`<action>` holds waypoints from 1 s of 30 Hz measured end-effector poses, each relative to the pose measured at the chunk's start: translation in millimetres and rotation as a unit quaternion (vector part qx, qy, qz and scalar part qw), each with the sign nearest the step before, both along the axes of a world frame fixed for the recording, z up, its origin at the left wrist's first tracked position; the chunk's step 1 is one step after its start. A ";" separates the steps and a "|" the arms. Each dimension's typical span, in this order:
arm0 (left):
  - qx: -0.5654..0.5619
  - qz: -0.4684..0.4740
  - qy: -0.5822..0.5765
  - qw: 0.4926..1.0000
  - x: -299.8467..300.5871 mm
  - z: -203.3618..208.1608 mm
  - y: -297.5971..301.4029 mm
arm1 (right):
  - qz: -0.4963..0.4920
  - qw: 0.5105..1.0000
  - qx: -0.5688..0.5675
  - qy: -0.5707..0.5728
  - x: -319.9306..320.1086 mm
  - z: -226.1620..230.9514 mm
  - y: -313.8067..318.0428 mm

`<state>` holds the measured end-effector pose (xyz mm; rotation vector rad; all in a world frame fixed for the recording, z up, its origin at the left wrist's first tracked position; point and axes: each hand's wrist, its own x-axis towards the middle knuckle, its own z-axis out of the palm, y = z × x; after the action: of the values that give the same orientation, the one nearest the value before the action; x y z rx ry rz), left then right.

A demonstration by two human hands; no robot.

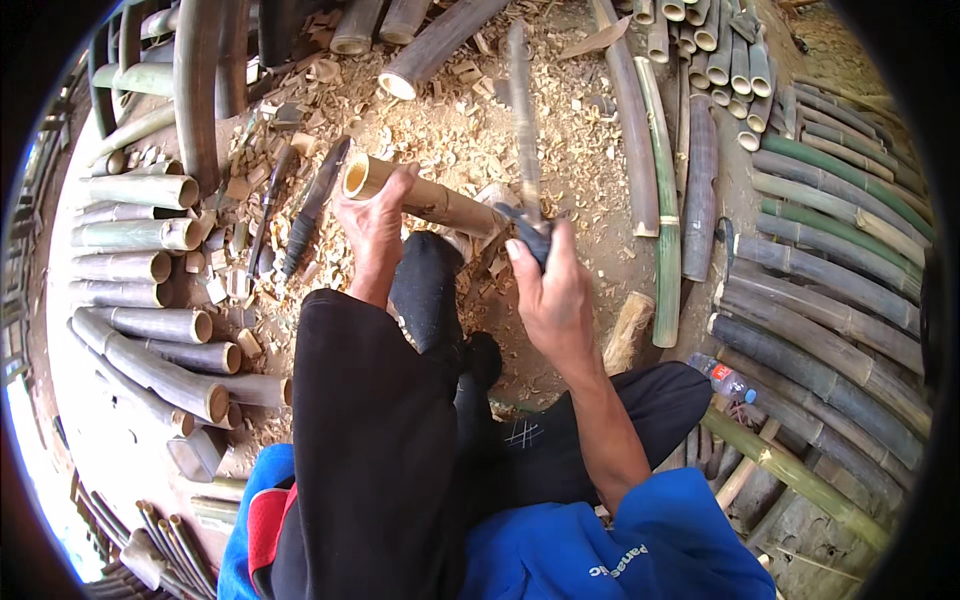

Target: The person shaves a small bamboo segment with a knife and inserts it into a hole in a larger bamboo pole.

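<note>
My left hand [372,222] is closed around a short bamboo tube [440,205], close to its open, hollow end. The tube lies slanted in front of my knees, its far end toward the right. My right hand [556,295] grips the dark handle of a large knife [523,110]. Its long blade points away from me, upright in the picture, beside the tube's right end. Whether the blade touches the bamboo I cannot tell. Below the tube are my feet in dark socks [427,290].
Shavings [450,120] cover the ground ahead. Left of the tube lie a knife with a wrapped handle [315,205] and a slimmer tool [270,205]. Cut bamboo pieces [135,235] line the left; long poles [840,260] fill the right. A plastic bottle [728,380] lies by my right knee.
</note>
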<state>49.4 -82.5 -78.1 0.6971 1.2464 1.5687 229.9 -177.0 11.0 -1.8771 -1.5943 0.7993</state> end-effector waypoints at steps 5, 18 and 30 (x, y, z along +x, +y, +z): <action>0.020 -0.050 -0.029 0.998 16.2 21.8 18.0 | -0.024 0.973 -0.155 -0.168 31.3 -85.5 6.6; 0.044 -0.217 -0.086 0.971 -5.6 -1.0 17.4 | -0.005 0.976 -0.105 -0.189 37.6 -85.4 -3.5; -0.016 -0.193 -0.016 0.981 -9.0 9.2 -2.6 | -0.009 0.979 -0.141 -0.148 31.9 -79.9 -23.0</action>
<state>40.3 -85.1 -68.9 0.8336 1.0362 1.2316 261.8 -200.1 -68.9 -2.3005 -1.7067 0.8014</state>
